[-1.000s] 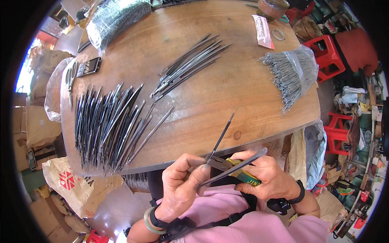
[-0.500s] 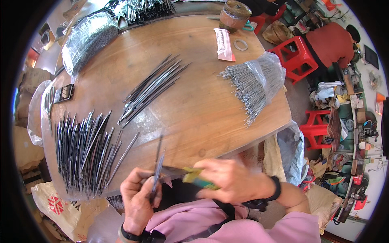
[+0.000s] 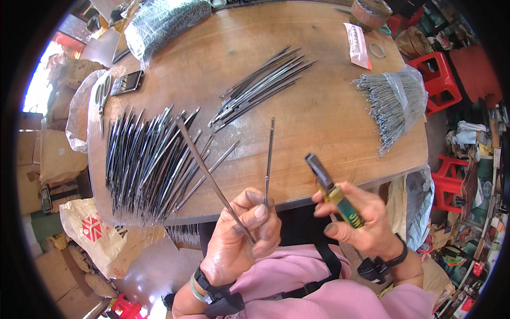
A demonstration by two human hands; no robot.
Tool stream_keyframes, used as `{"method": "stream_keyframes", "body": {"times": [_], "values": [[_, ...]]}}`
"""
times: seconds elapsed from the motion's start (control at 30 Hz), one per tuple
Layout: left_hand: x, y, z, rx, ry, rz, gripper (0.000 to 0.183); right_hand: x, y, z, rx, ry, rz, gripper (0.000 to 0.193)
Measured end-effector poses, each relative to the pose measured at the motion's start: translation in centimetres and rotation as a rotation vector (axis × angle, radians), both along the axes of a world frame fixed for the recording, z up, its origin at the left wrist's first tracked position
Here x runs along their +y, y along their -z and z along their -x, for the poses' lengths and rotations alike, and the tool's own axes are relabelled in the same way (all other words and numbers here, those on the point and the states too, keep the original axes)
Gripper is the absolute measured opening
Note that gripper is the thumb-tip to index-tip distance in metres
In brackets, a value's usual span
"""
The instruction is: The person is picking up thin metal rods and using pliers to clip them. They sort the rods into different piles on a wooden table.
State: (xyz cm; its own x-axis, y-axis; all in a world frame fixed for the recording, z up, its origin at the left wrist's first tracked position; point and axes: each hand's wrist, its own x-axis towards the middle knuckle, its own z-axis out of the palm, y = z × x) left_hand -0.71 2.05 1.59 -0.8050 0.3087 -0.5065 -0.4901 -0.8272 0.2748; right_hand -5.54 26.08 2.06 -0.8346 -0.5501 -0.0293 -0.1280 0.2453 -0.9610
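My left hand [image 3: 247,228] is closed around two thin dark metal rods, in front of the table's near edge. One rod [image 3: 212,183] slants up to the left; the other rod [image 3: 270,154] stands nearly upright, with small light spots along it. To the right, my right hand [image 3: 366,218] is closed on green-and-yellow-handled pliers [image 3: 342,204], their dark blunt head pointing up and left, apart from the rods. A broad bunch of similar dark rods [image 3: 143,165] lies on the table at left. A smaller bunch of rods [image 3: 260,87] lies farther back.
On the wooden table [image 3: 319,117] are a plastic-wrapped bundle of thin wires [image 3: 396,106], a pink-and-white packet [image 3: 357,45], a ring [image 3: 377,50], a jar [image 3: 372,13], a phone [image 3: 127,83], scissors [image 3: 103,101] and a wrapped bundle [image 3: 167,26]. Red stools [image 3: 436,82] stand at right.
My right hand has drawn the pliers away to the right from my left hand. The two rods in my left hand now spread apart in a V. The whole view has shifted.
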Motion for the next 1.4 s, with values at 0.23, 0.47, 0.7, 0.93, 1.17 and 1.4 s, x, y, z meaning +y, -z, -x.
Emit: {"method": "stream_keyframes", "body": {"times": [0.23, 0.47, 0.7, 0.93, 1.17, 1.4], "values": [[2.2, 1.8, 1.5, 0.031, -0.243, 0.073, 0.009, -3.9, 1.6, -3.7, 0.145, 0.079, 0.022, 0.030], [2.0, 2.4, 1.6, 0.003, -0.310, 0.070, 0.010, -5.0, 2.2, -3.2, 0.098, 0.059, -0.009, 0.028], [2.9, 3.0, 2.3, 0.103, -0.362, -0.021, 0.009, -5.2, 2.4, -3.1, 0.087, 0.004, -0.063, 0.028], [3.4, 2.6, 3.0, 0.054, -0.341, -0.002, 0.011, -4.8, 2.8, -2.8, 0.155, 0.043, -0.071, 0.029], [3.7, 2.3, 3.2, 0.035, -0.328, 0.014, 0.011, -3.6, 2.6, -2.2, 0.080, -0.028, -0.088, 0.030], [3.6, 2.0, 3.7, 0.047, -0.321, 0.165, 0.015, -2.2, 1.9, -1.5, 0.085, -0.010, -0.052, 0.022]]}}
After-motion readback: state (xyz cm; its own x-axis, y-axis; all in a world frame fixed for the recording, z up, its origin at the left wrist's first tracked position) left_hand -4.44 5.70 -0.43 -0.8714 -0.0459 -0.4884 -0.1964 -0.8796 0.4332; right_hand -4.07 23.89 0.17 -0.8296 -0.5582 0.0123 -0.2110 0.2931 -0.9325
